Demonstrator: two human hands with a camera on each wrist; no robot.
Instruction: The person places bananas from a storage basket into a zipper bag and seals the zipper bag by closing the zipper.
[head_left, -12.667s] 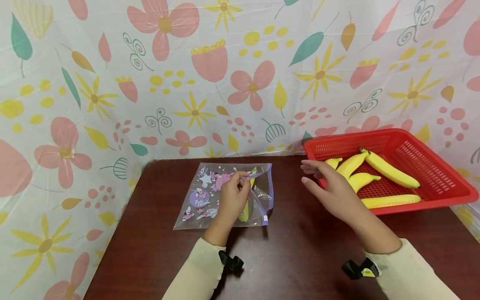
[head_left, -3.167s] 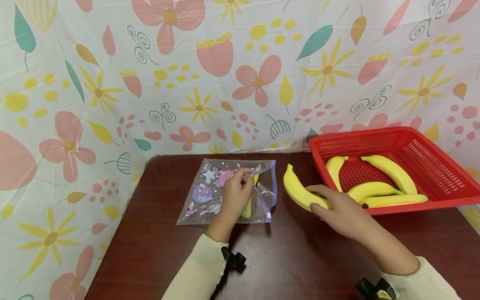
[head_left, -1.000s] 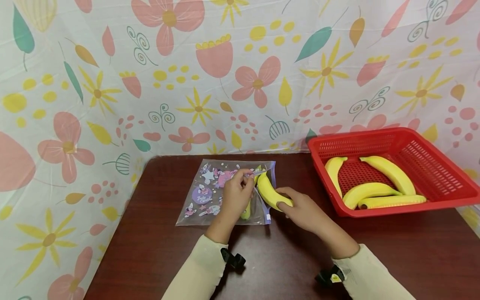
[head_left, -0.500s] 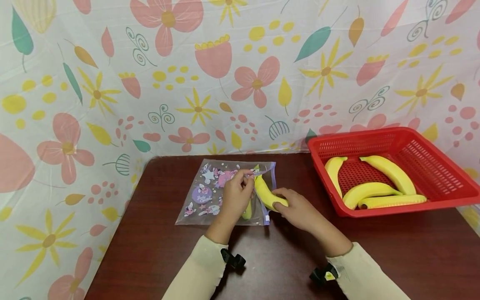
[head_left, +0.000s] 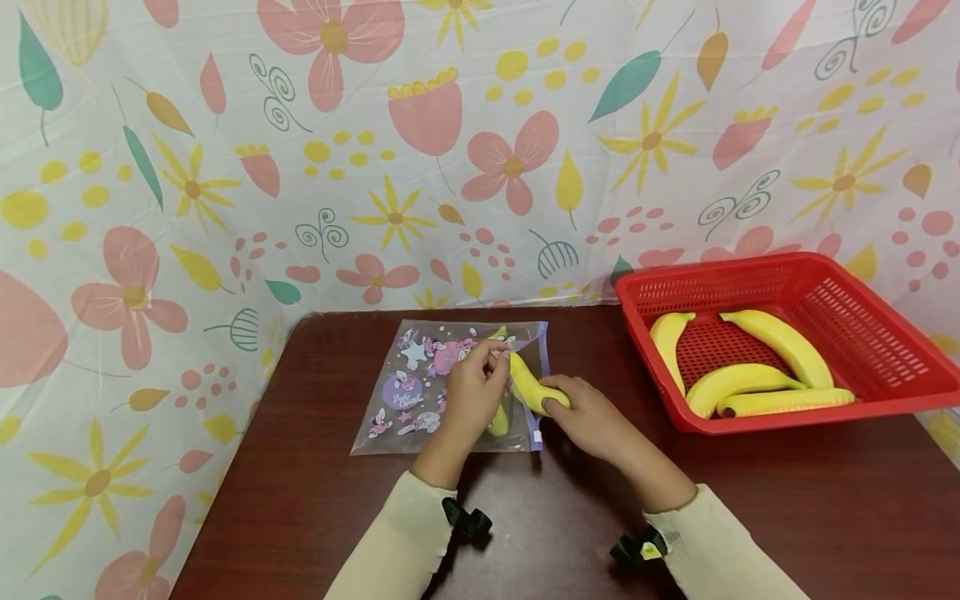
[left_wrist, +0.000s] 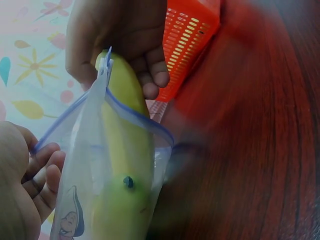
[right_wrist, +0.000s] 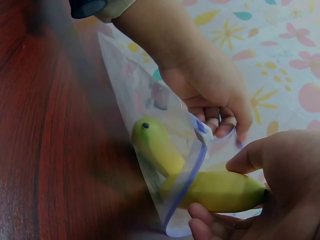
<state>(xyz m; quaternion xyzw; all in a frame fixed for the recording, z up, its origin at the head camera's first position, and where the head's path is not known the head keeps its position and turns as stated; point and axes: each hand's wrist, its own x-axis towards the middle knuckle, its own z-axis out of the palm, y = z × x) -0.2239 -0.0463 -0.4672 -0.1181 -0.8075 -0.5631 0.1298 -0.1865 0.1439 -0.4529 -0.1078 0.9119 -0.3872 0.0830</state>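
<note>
A clear zip bag (head_left: pixel 403 417) with purple trim and cartoon prints lies on the table. My left hand (head_left: pixel 472 387) pinches the upper edge of its mouth, which gapes toward the right. One banana (head_left: pixel 498 420) is inside the bag, partly behind the left hand. My right hand (head_left: pixel 592 417) grips the near end of a second banana (head_left: pixel 534 390), whose far part reaches through the mouth. In the right wrist view this banana (right_wrist: pixel 220 191) crosses the purple zip edge (right_wrist: pixel 192 175), and its tip meets the banana inside (right_wrist: pixel 156 145).
On the right stands a red perforated basket (head_left: pixel 892 367) with several bananas (head_left: pixel 780 346) in it. A dark brown wooden table (head_left: pixel 300 517) lies underneath. Behind it hangs a floral-print cloth (head_left: pixel 510 242).
The right hand took a banana from the basket side and carried it left to the bag. Over the last second its tip has slid into the mouth. The left hand keeps its pinch.
</note>
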